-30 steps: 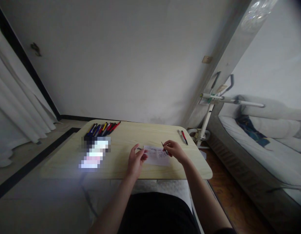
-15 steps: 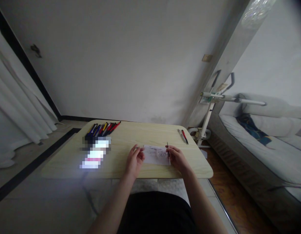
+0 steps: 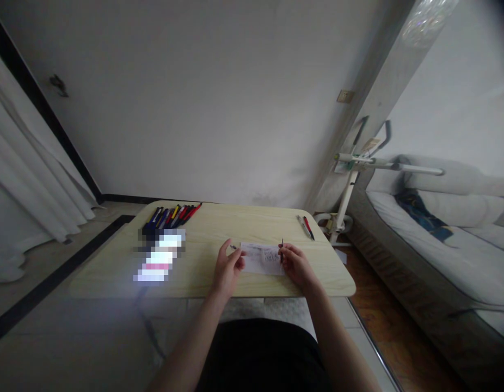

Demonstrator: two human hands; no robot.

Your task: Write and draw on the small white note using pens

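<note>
A small white paper sheet (image 3: pixel 258 265) with dark handwriting lies on the table between my hands. My right hand (image 3: pixel 296 265) is closed around a slim dark pen (image 3: pixel 282 243), held nearly upright at the sheet's right edge. At the left edge is my left hand (image 3: pixel 227 269), its thumb side touching or almost touching the paper. Its index finger is raised and bent, the other fingers curled. Between the index finger and thumb shows a tiny object (image 3: pixel 233 247), too small to name.
Several pens and markers (image 3: pixel 170 216) lie in a row at the table's back left, beside a bright, blurred-out screen (image 3: pixel 160 258). Two pens (image 3: pixel 306 227), one red, lie at the right. The pale wooden table (image 3: pixel 252 218) faces a wall. White exercise equipment (image 3: pixel 350 190) and a sofa (image 3: pixel 460 256) stand right.
My left index finger has lifted and straightened a little, and the tiny object shows farther right. My right hand still grips the pen, which has shifted slightly. The view has moved a bit.
</note>
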